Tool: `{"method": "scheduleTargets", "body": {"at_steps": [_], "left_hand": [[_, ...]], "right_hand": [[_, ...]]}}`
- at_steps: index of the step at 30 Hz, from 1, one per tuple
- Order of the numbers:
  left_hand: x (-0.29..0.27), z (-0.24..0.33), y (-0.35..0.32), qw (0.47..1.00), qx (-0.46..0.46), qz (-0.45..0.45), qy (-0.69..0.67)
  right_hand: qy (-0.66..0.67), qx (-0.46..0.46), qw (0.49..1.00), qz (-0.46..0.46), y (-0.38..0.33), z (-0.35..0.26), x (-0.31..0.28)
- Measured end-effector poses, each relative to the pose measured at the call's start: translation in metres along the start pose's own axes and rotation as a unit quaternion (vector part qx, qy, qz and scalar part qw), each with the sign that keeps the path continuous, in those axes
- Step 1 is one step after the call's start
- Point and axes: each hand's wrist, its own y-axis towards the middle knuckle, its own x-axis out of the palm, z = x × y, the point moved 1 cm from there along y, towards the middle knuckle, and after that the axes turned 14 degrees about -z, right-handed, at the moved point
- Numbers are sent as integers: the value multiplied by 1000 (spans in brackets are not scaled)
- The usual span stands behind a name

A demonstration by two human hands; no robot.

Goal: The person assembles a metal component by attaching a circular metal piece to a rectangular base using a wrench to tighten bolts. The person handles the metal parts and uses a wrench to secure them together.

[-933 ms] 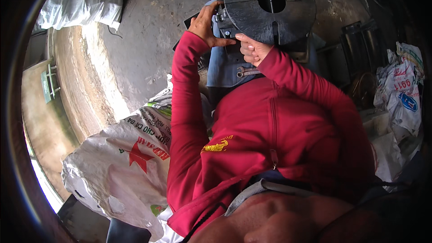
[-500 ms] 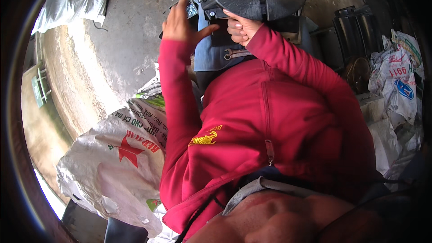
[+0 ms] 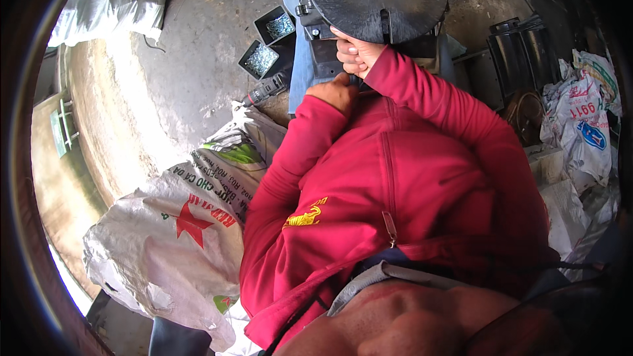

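Note:
A big dark round disc point(image 3: 395, 0) with a central hole sits on a dark machine block point(image 3: 324, 53) at the top. My right hand point(image 3: 355, 54) is curled into a tight fist against the disc's lower rim; nothing shows inside it. My left hand point(image 3: 335, 92) sits just below it, close to my chest, back of the hand up and fingers tucked out of sight against the block. Both arms wear red sleeves. A blue cloth point(image 3: 302, 59) hangs beside the block.
Two small dark trays of metal screws point(image 3: 260, 59) point(image 3: 280, 26) lie on the concrete floor left of the machine, with a power tool point(image 3: 267, 91) below them. Printed white sacks point(image 3: 178, 237) lie at my left, more sacks point(image 3: 583, 125) and dark bins point(image 3: 517, 46) at the right.
My left hand has dropped from the disc's left edge to just under my right hand. My right hand stays at the rim, now clenched. The screw trays have come into view.

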Motion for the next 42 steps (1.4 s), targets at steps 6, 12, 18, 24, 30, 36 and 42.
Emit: {"method": "scheduleTargets", "body": {"at_steps": [6, 12, 18, 24, 30, 36, 42], "left_hand": [[-29, -34, -54, 985, -4, 31, -167], [-16, -42, -71, 790, 141, 104, -587], [9, -32, -51, 960, 1, 229, -160], [12, -56, -74, 919, 71, 64, -381], [31, -22, -69, 672, 77, 158, -719], [8, -33, -87, 643, -70, 150, -747], [-24, -19, -44, 666, -28, 72, -742]], "right_hand": [[-38, -11, 998, -40, -5, -1, -6], [0, -69, 998, -2, -12, -5, 26], [-8, -67, 998, 18, -8, -4, 20], [8, -87, 995, -56, -8, 1, 11], [17, -85, 996, -22, -6, 1, 13], [27, -74, 997, 24, -4, -2, 22], [29, -14, 999, 17, -2, 0, 4]]}}
